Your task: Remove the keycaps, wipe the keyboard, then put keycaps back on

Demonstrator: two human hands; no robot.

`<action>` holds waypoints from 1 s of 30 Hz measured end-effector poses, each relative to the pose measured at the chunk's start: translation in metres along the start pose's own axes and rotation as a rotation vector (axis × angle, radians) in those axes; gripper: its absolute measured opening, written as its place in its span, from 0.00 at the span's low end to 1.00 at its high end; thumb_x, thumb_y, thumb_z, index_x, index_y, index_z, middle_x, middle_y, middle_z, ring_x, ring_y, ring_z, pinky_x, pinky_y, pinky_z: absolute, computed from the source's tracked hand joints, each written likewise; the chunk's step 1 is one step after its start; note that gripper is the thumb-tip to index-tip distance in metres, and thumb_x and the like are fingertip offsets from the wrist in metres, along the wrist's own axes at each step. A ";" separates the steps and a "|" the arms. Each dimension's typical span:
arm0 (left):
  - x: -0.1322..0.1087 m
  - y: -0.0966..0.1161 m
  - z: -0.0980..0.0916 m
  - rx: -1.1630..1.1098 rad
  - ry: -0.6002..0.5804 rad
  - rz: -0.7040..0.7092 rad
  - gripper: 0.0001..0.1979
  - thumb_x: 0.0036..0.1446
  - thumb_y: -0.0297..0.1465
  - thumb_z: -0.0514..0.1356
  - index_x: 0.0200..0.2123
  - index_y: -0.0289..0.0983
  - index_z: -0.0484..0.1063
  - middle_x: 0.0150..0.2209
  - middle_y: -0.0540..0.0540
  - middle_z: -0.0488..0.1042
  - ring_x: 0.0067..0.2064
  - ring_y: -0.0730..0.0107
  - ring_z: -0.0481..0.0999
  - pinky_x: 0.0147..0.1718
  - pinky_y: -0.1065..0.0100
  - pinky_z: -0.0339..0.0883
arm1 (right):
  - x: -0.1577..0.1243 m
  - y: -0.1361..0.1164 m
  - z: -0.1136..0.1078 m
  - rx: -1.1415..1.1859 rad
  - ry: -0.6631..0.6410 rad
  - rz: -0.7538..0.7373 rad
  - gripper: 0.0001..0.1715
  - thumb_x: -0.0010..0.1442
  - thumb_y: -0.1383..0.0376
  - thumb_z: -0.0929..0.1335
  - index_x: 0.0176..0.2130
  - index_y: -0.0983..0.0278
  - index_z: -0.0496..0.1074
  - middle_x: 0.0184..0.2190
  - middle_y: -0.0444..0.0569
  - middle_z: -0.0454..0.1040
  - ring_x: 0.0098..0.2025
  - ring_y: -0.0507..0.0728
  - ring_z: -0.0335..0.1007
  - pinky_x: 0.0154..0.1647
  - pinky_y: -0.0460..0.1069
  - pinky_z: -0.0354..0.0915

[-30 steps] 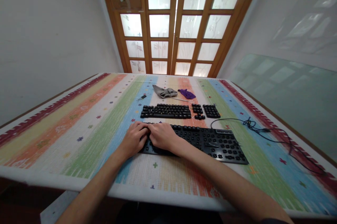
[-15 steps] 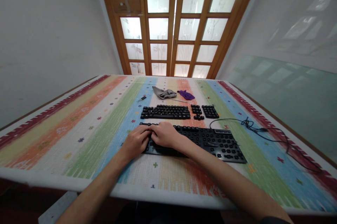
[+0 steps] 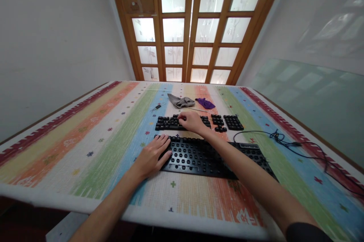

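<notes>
A black keyboard base (image 3: pixel 204 158), with most of its keycaps off, lies on the striped cloth. My left hand (image 3: pixel 153 155) rests on its left end with the fingers spread. Behind the base, loose black keycaps (image 3: pixel 170 124) are laid out in keyboard order, with smaller blocks of them (image 3: pixel 233 122) to the right. Over the main block of keycaps is my right hand (image 3: pixel 192 121), its thumb and fingertips pinched together. Whatever is between those fingertips is too small to make out.
Behind the keycaps lie a grey cloth (image 3: pixel 182 102), a purple cloth (image 3: pixel 206 103) and a small dark tool (image 3: pixel 156 108). A thin metallic rod (image 3: pixel 197 110) lies in front of the cloths. The black cable (image 3: pixel 295 144) runs off to the right.
My right hand has moved away from my left hand, back and right, to the loose keycaps. My left hand has opened flat on the base. The view has shifted slightly.
</notes>
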State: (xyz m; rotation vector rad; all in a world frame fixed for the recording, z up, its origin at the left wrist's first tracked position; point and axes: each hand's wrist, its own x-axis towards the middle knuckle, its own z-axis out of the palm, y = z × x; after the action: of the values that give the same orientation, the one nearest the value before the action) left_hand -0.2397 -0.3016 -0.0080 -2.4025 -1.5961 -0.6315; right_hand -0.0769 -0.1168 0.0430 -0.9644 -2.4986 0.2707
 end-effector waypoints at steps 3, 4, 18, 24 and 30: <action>0.000 0.000 0.000 0.019 -0.039 -0.015 0.24 0.70 0.39 0.47 0.61 0.29 0.65 0.63 0.35 0.65 0.65 0.56 0.63 0.64 0.50 0.59 | 0.014 0.006 0.004 -0.086 -0.071 -0.068 0.13 0.57 0.69 0.67 0.39 0.65 0.81 0.36 0.53 0.81 0.40 0.59 0.73 0.42 0.50 0.64; 0.000 0.000 0.000 0.023 -0.048 -0.021 0.24 0.70 0.39 0.47 0.61 0.29 0.65 0.63 0.35 0.65 0.65 0.56 0.63 0.64 0.50 0.58 | 0.019 0.008 0.004 -0.112 -0.100 -0.109 0.13 0.57 0.70 0.67 0.39 0.66 0.81 0.37 0.54 0.81 0.42 0.60 0.72 0.43 0.50 0.63; 0.002 0.003 -0.002 -0.028 -0.043 -0.059 0.25 0.71 0.40 0.44 0.61 0.31 0.65 0.63 0.36 0.65 0.65 0.57 0.64 0.64 0.49 0.59 | 0.066 0.018 0.018 -0.245 -0.221 -0.142 0.12 0.59 0.68 0.69 0.41 0.68 0.81 0.38 0.58 0.79 0.46 0.62 0.70 0.46 0.51 0.63; 0.002 0.005 -0.003 -0.044 -0.092 -0.109 0.28 0.70 0.43 0.45 0.65 0.32 0.59 0.67 0.38 0.57 0.69 0.56 0.55 0.65 0.50 0.55 | 0.068 0.022 0.021 -0.253 -0.243 -0.145 0.14 0.61 0.64 0.69 0.42 0.68 0.81 0.40 0.59 0.78 0.46 0.62 0.70 0.47 0.50 0.63; 0.005 0.006 -0.004 -0.036 -0.140 -0.122 0.29 0.70 0.45 0.43 0.65 0.32 0.59 0.67 0.37 0.58 0.68 0.57 0.57 0.67 0.49 0.50 | 0.073 0.024 0.026 -0.231 -0.249 -0.161 0.11 0.59 0.67 0.69 0.40 0.68 0.81 0.37 0.57 0.80 0.46 0.61 0.70 0.47 0.50 0.62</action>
State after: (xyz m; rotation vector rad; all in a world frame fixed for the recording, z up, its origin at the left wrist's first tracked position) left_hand -0.2340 -0.3015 -0.0017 -2.4382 -1.8136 -0.5273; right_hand -0.1226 -0.0500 0.0365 -0.8533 -2.8677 0.0533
